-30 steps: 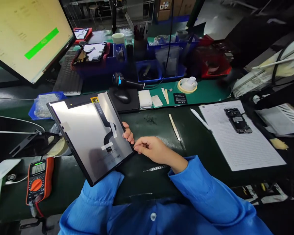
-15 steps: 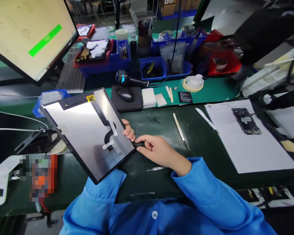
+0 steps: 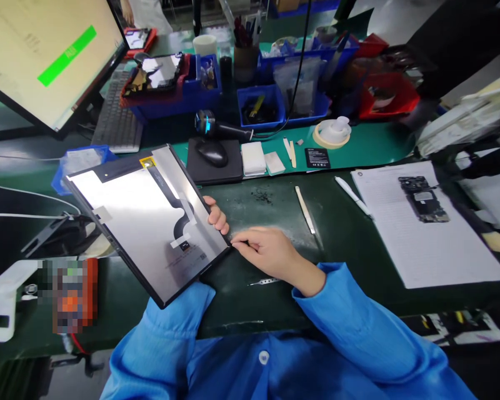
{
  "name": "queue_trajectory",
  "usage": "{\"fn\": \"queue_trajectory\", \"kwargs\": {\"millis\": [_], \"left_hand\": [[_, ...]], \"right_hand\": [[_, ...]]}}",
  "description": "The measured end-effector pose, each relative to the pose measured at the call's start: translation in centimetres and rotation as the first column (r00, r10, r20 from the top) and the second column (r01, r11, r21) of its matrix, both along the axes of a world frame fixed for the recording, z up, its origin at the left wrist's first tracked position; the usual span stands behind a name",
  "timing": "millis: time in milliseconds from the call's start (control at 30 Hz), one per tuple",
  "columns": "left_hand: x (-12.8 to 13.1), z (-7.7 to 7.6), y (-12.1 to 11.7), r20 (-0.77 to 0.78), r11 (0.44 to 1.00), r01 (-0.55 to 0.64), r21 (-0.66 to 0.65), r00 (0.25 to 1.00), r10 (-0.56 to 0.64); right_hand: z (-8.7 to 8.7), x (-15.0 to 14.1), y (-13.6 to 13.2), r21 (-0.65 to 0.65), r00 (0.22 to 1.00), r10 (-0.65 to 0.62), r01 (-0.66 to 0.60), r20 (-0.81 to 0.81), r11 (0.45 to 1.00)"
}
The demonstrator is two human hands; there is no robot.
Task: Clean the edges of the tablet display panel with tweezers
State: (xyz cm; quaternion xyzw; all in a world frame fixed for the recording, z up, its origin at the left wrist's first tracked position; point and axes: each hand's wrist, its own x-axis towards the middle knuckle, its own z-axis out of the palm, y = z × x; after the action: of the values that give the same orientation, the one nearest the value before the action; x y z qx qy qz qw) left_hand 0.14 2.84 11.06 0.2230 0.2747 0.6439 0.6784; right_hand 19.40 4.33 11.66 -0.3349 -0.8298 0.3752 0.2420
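Note:
A tablet display panel is tilted up over the table, its silvery back facing me with a black flex cable and strips of tape. My left hand grips its right edge; the fingertips wrap round and the palm is hidden behind the panel. At the panel's lower right corner, my right hand has thumb and forefinger pinched together. Whatever may lie between those fingers is too small to make out. Tweezers lie just below the right hand, and a cream pry stick lies beyond it.
A monitor and keyboard stand at back left. A mouse, scanner and blue bins line the back. On the right, paper bears a phone board. An orange-red device lies left.
My right thumb and forefinger have closed together at the panel's corner; before, they were apart. My left hand still holds the panel, and the view has shifted slightly.

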Motion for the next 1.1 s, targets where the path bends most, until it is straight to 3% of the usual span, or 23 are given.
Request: {"fn": "queue_trajectory", "kwargs": {"millis": [133,333,467,767,1000,1100], "left_hand": [[-0.2,0.0,0.2,0.034,0.999,-0.018,0.047,0.999,0.017],[-0.2,0.9,-0.1,0.076,0.997,-0.070,-0.011,0.995,0.071],[0.1,1.9,-0.7,0.123,0.994,-0.105,-0.034,0.986,0.108],[0.7,3.2,-0.8,0.051,0.978,-0.182,-0.096,0.981,0.188],[-0.2,0.6,-0.1,0.075,0.993,-0.119,0.013,0.990,0.117],[-0.7,-0.6,0.5,0.066,0.997,-0.043,0.067,0.997,0.038]], "right_hand": [[0.5,0.1,0.0,-0.045,1.000,-0.006,0.005,-0.031,0.999],[1.0,0.1,-0.2,-0.185,0.997,-0.019,0.003,-0.081,0.983],[1.1,0.2,-0.3,-0.315,0.990,-0.014,-0.032,-0.143,0.949],[1.5,0.8,-0.1,-0.471,0.972,0.096,-0.189,-0.214,0.862],[0.1,0.4,0.1,-0.326,0.992,0.003,-0.044,-0.125,0.944],[-0.5,0.0,0.0,-0.390,0.982,-0.112,0.045,-0.151,0.920]]}}
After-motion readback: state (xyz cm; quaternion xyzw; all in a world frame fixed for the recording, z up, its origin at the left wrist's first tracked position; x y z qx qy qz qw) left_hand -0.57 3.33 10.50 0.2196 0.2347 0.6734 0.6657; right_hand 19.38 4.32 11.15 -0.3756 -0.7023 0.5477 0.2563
